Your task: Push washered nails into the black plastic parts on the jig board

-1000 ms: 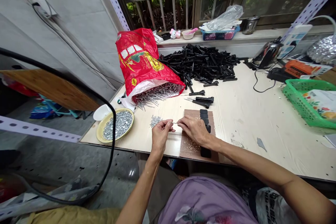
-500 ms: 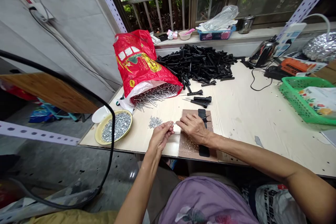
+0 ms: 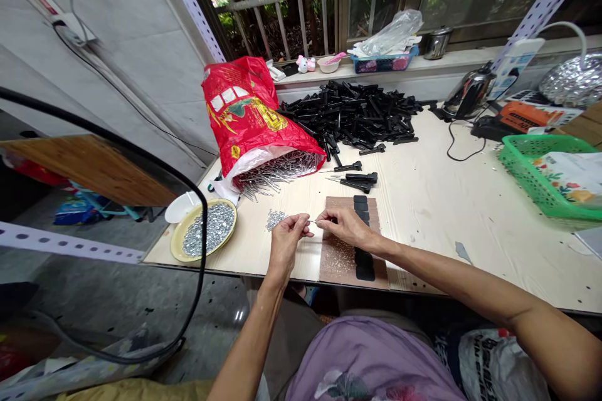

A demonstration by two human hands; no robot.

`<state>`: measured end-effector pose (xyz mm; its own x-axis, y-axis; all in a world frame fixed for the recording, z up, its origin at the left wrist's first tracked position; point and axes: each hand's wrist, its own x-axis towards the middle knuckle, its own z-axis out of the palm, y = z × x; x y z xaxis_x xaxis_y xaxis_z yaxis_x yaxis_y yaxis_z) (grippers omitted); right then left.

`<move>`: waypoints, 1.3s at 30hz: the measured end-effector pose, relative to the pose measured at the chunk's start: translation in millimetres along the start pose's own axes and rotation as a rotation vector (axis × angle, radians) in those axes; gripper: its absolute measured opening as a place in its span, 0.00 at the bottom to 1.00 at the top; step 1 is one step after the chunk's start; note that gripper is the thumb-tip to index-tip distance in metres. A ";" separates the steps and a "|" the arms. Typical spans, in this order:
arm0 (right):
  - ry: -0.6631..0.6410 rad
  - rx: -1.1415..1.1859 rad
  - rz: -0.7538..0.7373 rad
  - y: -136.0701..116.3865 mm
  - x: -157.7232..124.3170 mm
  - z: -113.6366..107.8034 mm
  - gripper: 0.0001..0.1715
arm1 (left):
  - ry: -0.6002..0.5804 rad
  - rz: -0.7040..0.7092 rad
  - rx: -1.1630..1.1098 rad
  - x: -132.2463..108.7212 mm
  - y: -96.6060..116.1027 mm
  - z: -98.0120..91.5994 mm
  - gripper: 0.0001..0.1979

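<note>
My left hand (image 3: 286, 244) is closed in a pinch at the front of the table, on one end of a thin metal rod (image 3: 312, 221). Facing it, my right hand (image 3: 347, 227) pinches the other end, so the rod spans the small gap between my fingertips. Any smaller part on the rod is hidden or too small to make out. Under my right hand lies a brown board (image 3: 338, 269) with a black strip (image 3: 364, 265) along it and pale crumbs. Just beyond my left hand is a little pile of small shiny metal pieces (image 3: 275, 219).
A yellow bowl (image 3: 177, 244) of shiny metal pieces stands at the left edge. Behind, a red bag (image 3: 254, 113) spills long metal rods beside a heap of black parts (image 3: 357, 113). Several black-handled pieces (image 3: 358, 183) lie nearer. A green basket (image 3: 536, 182) is at right.
My right hand has turned slightly, its fingers more bent around the rod's end. A dark pronged shape beside it on the board no longer shows. The view has shifted slightly.
</note>
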<state>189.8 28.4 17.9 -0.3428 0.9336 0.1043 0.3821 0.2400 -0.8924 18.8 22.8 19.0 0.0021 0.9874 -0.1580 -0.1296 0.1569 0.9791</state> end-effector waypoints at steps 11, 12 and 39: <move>0.268 -0.836 -0.373 -9.7 -12.3 1.5 0.14 | -0.091 -0.281 -0.286 8.0 -2.7 -1.5 0.13; 0.286 -0.901 -0.417 -9.7 -12.5 1.3 0.14 | -0.113 -0.324 -0.336 9.6 -3.8 -2.9 0.12; 0.287 -0.823 -0.313 -13.2 -12.7 -2.2 0.14 | 0.007 -0.262 -0.464 5.4 -3.6 13.7 0.10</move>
<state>191.0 13.9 29.3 -0.3493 0.7982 0.4908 0.8350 0.5029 -0.2235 32.8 27.8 16.4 0.0870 0.9157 -0.3924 -0.5504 0.3725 0.7472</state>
